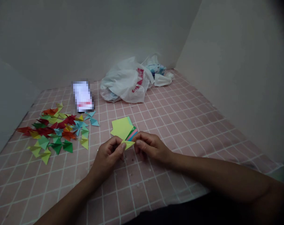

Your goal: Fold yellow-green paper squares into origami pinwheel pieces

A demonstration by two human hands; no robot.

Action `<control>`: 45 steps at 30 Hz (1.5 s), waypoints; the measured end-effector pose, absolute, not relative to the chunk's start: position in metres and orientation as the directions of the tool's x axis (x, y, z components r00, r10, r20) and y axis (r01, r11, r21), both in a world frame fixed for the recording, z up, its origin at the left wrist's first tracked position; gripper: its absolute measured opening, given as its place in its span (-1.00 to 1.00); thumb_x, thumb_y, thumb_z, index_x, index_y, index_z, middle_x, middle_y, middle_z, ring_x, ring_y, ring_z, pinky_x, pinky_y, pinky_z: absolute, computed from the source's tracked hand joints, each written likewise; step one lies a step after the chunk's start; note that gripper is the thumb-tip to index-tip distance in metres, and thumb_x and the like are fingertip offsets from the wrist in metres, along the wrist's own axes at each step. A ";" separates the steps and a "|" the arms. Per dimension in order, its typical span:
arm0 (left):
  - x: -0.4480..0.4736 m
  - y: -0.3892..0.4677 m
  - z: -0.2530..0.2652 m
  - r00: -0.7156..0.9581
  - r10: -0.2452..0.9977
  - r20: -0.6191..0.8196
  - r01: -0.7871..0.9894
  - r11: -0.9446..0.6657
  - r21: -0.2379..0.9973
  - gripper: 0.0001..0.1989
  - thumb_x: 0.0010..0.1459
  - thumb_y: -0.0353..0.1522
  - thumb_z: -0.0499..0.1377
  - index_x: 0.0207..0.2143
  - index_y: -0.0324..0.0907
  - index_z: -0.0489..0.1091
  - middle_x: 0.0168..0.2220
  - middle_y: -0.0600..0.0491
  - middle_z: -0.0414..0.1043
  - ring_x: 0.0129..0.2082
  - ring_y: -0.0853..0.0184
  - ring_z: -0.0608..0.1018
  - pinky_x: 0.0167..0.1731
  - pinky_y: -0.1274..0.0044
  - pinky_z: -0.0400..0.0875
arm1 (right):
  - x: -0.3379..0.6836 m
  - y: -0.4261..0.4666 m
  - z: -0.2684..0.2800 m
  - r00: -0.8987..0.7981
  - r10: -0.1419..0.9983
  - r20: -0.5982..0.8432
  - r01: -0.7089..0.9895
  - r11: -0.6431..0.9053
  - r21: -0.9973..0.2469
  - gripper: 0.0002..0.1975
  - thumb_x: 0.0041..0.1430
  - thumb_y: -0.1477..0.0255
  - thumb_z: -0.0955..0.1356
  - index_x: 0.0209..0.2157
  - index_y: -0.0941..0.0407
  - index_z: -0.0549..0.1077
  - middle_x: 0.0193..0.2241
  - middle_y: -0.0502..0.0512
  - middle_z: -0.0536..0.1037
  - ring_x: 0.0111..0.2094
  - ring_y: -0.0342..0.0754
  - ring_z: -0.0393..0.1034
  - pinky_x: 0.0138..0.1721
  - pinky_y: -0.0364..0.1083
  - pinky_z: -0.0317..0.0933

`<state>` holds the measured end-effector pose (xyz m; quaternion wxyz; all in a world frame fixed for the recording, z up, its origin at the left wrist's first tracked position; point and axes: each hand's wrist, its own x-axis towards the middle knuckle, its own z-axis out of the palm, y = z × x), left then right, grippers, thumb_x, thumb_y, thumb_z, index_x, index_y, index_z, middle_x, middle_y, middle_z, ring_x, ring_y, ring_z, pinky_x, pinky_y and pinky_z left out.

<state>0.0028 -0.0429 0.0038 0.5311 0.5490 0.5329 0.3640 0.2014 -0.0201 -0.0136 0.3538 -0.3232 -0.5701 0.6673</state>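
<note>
A small folded piece of yellow paper (pixel 129 145), pointed at its right end, is held up between my two hands. My left hand (pixel 110 153) pinches it from the left, with the thumb on its near face. At the right tip, the closed fingers of my right hand (pixel 153 146) pinch its end; the fingertips are partly hidden. Just beyond the hands lies a fanned stack of square paper sheets (pixel 121 126), yellow on top, with green, pink and blue edges showing.
To the left is a spread of folded paper cranes (pixel 62 125) in several colours. Behind them a lit phone (pixel 83 95) leans upright. A white plastic bag (pixel 125 81) and a blue-white packet (pixel 156 67) lie at the back on the pink checked cloth (pixel 179 125), near the walls.
</note>
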 end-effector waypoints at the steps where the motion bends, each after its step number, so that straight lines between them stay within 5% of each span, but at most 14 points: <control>1: 0.003 -0.043 0.004 0.177 0.969 -0.172 0.210 0.133 0.969 -0.72 0.20 -0.19 0.17 -0.49 -0.16 0.30 -0.61 0.18 0.28 -0.59 0.43 0.29 -0.54 0.58 0.17 | 0.201 -0.020 -0.013 -0.543 0.840 -0.017 -0.096 -0.082 -0.992 -0.79 0.27 0.28 0.35 -0.25 0.16 0.40 -0.54 -0.07 0.41 -0.64 -0.24 0.30 -0.63 -0.22 0.16; 8: 0.006 -0.047 0.004 0.237 0.960 -0.149 0.252 0.088 0.964 -0.71 0.22 -0.21 0.16 -0.50 -0.16 0.30 -0.58 0.19 0.21 -0.57 0.44 0.25 -0.55 0.58 0.14 | 0.201 -0.022 -0.009 -0.552 0.830 -0.082 0.016 -0.088 -0.996 -0.75 0.27 0.33 0.32 -0.48 0.13 0.32 -0.67 -0.11 0.33 -0.70 -0.26 0.19 -0.67 -0.23 0.05; 21: 0.006 -0.046 -0.001 0.275 0.924 -0.265 0.100 0.246 0.964 -0.70 0.17 -0.14 0.21 -0.46 -0.18 0.36 -0.59 0.17 0.29 -0.60 0.46 0.32 -0.57 0.60 0.19 | 0.199 -0.024 -0.009 -0.505 0.859 -0.086 0.019 -0.088 -0.996 -0.74 0.28 0.36 0.30 -0.50 0.11 0.28 -0.69 -0.13 0.28 -0.69 -0.26 0.14 -0.66 -0.22 0.01; 35: 0.008 -0.048 0.001 0.279 0.948 -0.153 0.303 0.065 0.951 -0.67 0.18 -0.13 0.17 -0.50 -0.15 0.32 -0.61 0.18 0.24 -0.62 0.43 0.32 -0.59 0.58 0.17 | 0.196 -0.026 -0.011 -0.560 0.823 -0.092 0.024 -0.095 -0.995 -0.71 0.27 0.33 0.32 -0.51 0.11 0.27 -0.65 -0.12 0.32 -0.71 -0.27 0.16 -0.71 -0.24 0.01; 45: 0.011 -0.046 -0.002 0.188 0.976 -0.109 0.053 0.101 0.994 -0.64 0.20 -0.07 0.16 -0.37 -0.21 0.43 -0.49 0.10 0.41 -0.57 0.40 0.44 -0.54 0.55 0.34 | 0.190 -0.021 -0.019 -0.408 0.912 -0.032 -0.105 -0.081 -0.991 -0.75 0.26 0.28 0.31 -0.44 0.10 0.28 -0.67 -0.17 0.30 -0.75 -0.27 0.11 -0.73 -0.23 -0.02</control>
